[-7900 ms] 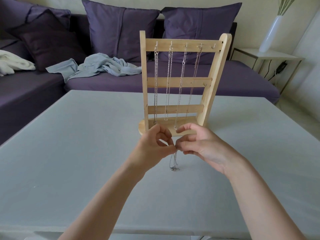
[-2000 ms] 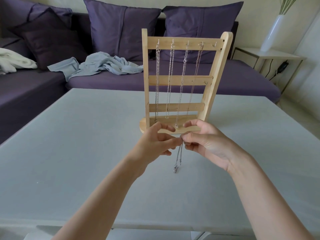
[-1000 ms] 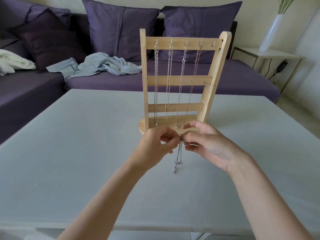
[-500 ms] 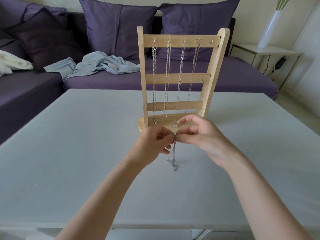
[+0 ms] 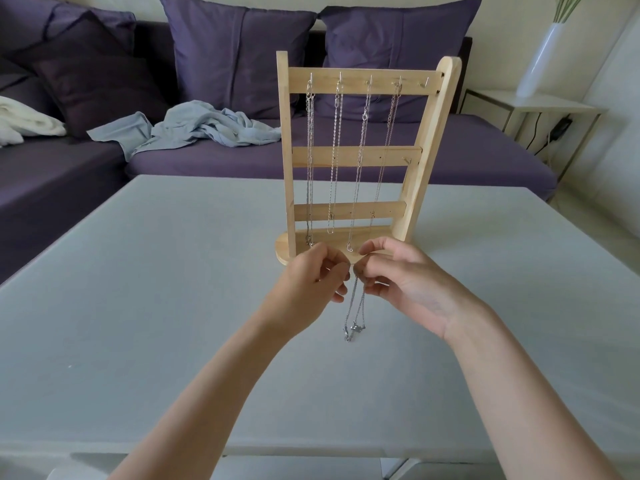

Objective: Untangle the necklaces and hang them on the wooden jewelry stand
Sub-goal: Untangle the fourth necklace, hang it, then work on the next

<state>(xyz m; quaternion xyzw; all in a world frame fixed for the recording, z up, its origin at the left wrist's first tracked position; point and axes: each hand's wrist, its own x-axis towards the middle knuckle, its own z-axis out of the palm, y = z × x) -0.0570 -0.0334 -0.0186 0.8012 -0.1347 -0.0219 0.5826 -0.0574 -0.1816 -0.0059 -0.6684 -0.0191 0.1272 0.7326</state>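
Wooden stand (image 5: 356,157) behind our hands; left hand (image 5: 311,282), right hand (image 5: 405,282) pinch silver necklace (image 5: 354,317) above bench (image 5: 138,289).

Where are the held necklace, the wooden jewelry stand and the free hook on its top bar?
held necklace (image 5: 354,317): head view, chain hanging below the fingers.
wooden jewelry stand (image 5: 356,156): head view, middle crossbar.
free hook (image 5: 424,83): head view, rightmost hook on top bar.

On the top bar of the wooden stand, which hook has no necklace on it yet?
The rightmost hook on the wooden jewelry stand is bare. Each of the four hooks to its left carries a hanging chain.
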